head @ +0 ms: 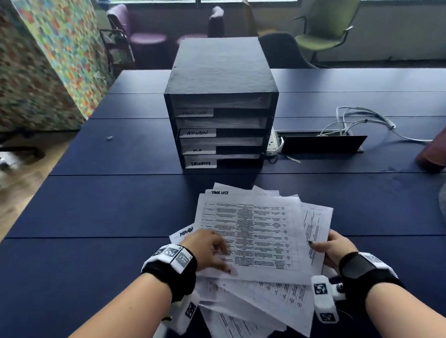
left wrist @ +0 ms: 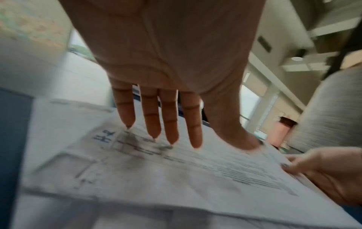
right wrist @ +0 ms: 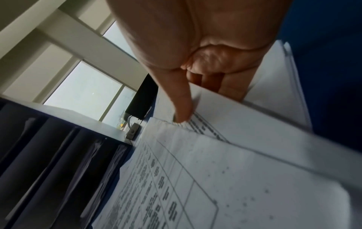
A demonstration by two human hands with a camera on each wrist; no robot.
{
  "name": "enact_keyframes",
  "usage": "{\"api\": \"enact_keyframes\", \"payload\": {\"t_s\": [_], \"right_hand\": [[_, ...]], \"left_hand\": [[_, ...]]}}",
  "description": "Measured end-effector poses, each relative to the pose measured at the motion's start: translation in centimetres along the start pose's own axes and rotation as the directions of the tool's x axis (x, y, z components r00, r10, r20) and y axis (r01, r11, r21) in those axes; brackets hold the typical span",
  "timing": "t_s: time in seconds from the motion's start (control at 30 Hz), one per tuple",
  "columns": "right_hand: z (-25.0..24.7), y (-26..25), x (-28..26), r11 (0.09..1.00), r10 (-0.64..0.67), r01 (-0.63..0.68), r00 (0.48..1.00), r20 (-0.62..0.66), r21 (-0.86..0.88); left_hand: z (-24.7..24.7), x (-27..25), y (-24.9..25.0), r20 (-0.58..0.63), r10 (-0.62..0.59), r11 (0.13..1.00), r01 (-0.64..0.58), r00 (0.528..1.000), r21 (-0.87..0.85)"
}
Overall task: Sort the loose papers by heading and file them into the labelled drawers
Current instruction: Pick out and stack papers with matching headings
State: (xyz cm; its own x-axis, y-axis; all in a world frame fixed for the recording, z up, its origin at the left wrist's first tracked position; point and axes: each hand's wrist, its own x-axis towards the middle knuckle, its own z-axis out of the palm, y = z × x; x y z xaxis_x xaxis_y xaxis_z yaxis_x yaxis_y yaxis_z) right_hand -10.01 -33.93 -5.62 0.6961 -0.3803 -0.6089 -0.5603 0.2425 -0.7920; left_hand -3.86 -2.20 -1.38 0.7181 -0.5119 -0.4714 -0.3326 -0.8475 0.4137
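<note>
The loose papers lie fanned on the bench, in front of the drawer unit and apart from it. Left of the fan's centre, the left hand rests flat on the top sheet, fingers straight. At the fan's right edge, the right hand pinches several sheets, thumb on top. Risk: lifting the pinched edge under the left hand's pressure could crease sheets. An uneven pinch could drop sheets or mix headings.
</note>
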Motion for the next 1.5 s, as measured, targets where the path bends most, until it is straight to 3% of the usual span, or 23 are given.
{"api": "enact_keyframes", "payload": {"t_s": [0.07,0.17,0.23,0.3,0.53,0.7,0.8,0.97,1.1,1.17,1.3,1.4,1.5], "right_hand": [[0.2,0.2,0.1,0.999,-0.010,0.009,1.000,-0.021,-0.035],[0.3,0.3,0.4,0.999,-0.011,0.009,0.999,-0.048,-0.031],[0.2,0.5,0.5,1.000,-0.012,0.012,0.998,-0.066,-0.013],[0.2,0.7,0.6,1.000,-0.018,0.018,0.997,-0.070,0.003],[-0.1,1.0,1.2,1.000,-0.006,0.008,0.997,-0.078,0.025],[-0.4,1.3,1.6,1.000,-0.019,0.020,0.998,-0.056,0.023],[-0.8,1.2,1.8,0.998,-0.010,0.012,1.000,-0.026,0.054],[-2.4,0.7,2.5,1.000,-0.026,0.026,1.000,-0.011,-0.013],[-4.5,-1.1,3.0,0.961,-0.124,0.111,0.992,-0.034,-0.252],[-5.1,-2.2,2.9,0.936,-0.152,0.148,0.988,0.013,-0.320],[-4.5,-3.6,2.5,0.880,-0.156,0.213,0.974,0.164,-0.425],[-3.2,-3.8,1.9,0.878,-0.139,0.233,0.960,0.242,-0.418],[-2.0,-3.3,1.1,0.911,-0.115,0.219,0.949,0.292,-0.351]], "left_hand": [[0.0,0.0,-0.9,-0.113,-0.152,0.982,0.138,0.982,-0.126],[-0.4,0.0,-3.0,-0.239,-0.436,0.893,0.383,0.868,-0.237],[-0.8,-0.2,-4.3,-0.209,-0.541,0.822,0.459,0.815,-0.338],[-0.9,-0.3,-5.2,-0.159,-0.574,0.773,0.469,0.803,-0.427],[0.2,-0.9,-4.7,-0.049,-0.557,0.654,0.402,0.829,-0.641],[0.3,-1.1,-3.8,-0.043,-0.532,0.686,0.401,0.846,-0.607],[0.4,-0.6,-3.2,-0.143,-0.553,0.741,0.406,0.821,-0.536],[-0.2,-0.6,-3.7,-0.348,-0.587,0.746,0.322,0.731,-0.582],[-1.6,-1.4,-4.3,-0.362,-0.587,0.746,0.311,0.724,-0.589],[-2.1,-1.6,-3.8,-0.370,-0.588,0.745,0.303,0.719,-0.594],[-2.4,-0.8,-0.6,-0.413,-0.458,0.835,0.221,0.787,-0.504],[-2.0,0.4,2.9,-0.481,-0.391,0.848,0.104,0.785,-0.519],[-0.9,1.6,5.7,-0.538,-0.398,0.822,0.028,0.743,-0.570]]}}
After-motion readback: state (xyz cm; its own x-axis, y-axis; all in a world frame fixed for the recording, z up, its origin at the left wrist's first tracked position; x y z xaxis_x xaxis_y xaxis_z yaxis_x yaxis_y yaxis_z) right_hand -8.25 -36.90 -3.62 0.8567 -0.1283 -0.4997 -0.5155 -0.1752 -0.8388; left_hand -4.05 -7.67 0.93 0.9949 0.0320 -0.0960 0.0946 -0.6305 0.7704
